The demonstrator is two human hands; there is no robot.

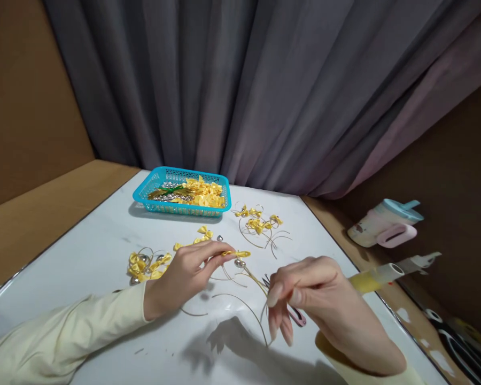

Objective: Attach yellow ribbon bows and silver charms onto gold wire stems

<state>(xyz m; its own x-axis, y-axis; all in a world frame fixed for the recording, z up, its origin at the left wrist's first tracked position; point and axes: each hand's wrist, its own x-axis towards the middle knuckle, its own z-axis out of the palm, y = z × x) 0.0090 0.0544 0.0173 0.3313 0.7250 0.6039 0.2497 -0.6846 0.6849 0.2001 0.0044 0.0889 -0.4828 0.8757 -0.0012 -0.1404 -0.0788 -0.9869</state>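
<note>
My left hand [198, 267] pinches a yellow ribbon bow [240, 254] between thumb and forefinger, above the white tabletop. Just below the bow are small silver bells [239, 263], with gold wires [256, 280] running from them toward my right hand. My right hand [304, 294] is held over the table, its fingers curled down and the thumb close to the forefinger; what lies between them, if anything, is hidden. Partly behind those fingers is a tool with a pinkish end [299, 316]. A curved wire [244, 302] lies between my hands.
A blue basket [180, 210] holds yellow bows and silver bells. Bows with wires [258, 224] lie behind my hands, and a pile [144, 264] sits left. At the right are a lidded cup [380, 222], a tube of yellow liquid [372, 279] and black-handled scissors [457, 342].
</note>
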